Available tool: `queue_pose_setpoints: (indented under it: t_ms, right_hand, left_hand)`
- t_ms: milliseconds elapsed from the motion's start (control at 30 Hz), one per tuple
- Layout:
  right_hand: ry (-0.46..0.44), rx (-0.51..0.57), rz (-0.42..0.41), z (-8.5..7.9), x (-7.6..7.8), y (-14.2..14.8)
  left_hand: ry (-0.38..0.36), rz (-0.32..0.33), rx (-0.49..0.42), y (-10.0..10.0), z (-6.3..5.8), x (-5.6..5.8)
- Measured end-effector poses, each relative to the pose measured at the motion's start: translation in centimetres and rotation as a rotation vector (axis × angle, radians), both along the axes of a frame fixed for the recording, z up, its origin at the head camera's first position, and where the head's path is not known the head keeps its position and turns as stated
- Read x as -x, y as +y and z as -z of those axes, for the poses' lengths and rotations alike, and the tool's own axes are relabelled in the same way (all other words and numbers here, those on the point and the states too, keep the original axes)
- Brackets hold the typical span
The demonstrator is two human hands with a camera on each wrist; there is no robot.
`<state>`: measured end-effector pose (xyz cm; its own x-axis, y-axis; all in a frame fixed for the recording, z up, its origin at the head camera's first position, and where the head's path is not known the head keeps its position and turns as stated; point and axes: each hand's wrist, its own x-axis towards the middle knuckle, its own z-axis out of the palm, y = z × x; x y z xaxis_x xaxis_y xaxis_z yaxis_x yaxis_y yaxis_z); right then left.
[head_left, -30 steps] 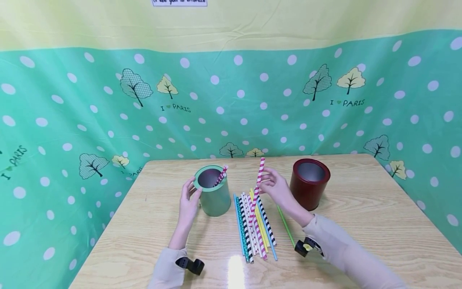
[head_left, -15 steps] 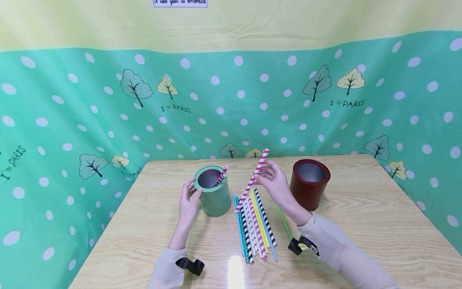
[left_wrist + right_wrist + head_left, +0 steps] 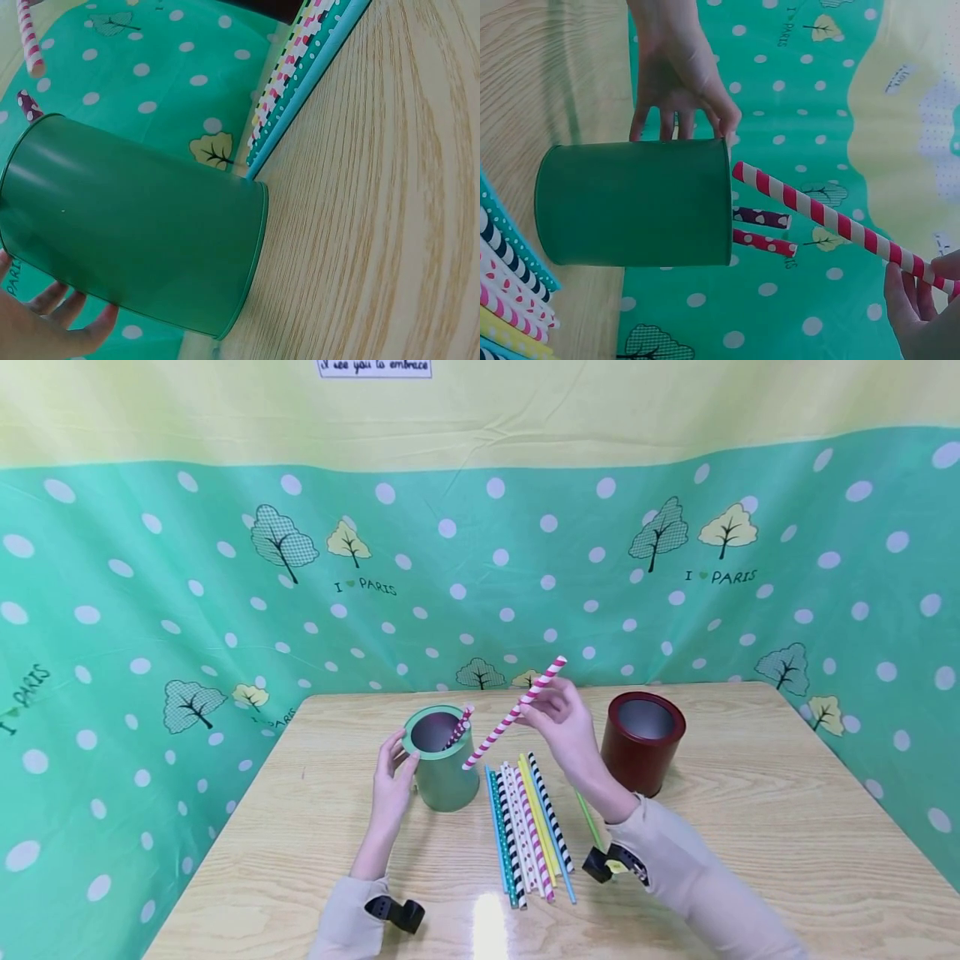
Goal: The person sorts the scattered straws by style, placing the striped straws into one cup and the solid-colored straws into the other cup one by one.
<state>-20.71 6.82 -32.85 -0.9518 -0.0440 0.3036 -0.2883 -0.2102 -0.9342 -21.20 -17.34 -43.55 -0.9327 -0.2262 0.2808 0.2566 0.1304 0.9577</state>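
My right hand pinches a pink-and-white striped paper straw near its upper end. The straw slants down to the left, and in the right wrist view its lower tip is just outside the mouth of a green can. Around the left side of that can's rim, my left hand holds it with fingers and thumb. The can stands upright on the table. Two straws stick out of it, a dark heart-patterned straw and a red dotted straw.
Several patterned paper straws lie side by side between the cans on the wooden table. A dark red can stands at the right, and a green straw lies partly under my right forearm. A polka-dot cloth hangs behind.
My right hand has lifted the striped straw and tilted it, its lower end swinging left from above the row of straws to the green can. My left hand stays at the can.
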Motion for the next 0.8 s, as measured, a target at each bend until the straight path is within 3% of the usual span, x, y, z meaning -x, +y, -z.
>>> queue_pose_setpoints:
  t_ms: [167,433,600,800]
  right_hand:
    - [0.047,0.03,-0.004,-0.4,0.0,-0.4]
    - [0.119,0.086,-0.023,-0.9,0.2,-1.5]
    - [0.158,0.051,-0.015,-0.9,0.3,-2.4]
    - [0.192,0.009,-0.011,-0.6,0.7,-3.1]
  left_hand:
    - [-0.029,0.016,-0.012,0.0,-0.2,-0.1]
    - [0.004,0.003,-0.004,-0.1,0.2,0.1]
    - [-0.042,0.015,-0.023,0.0,-0.4,-0.1]
    - [-0.042,0.013,-0.024,0.0,-0.3,0.0]
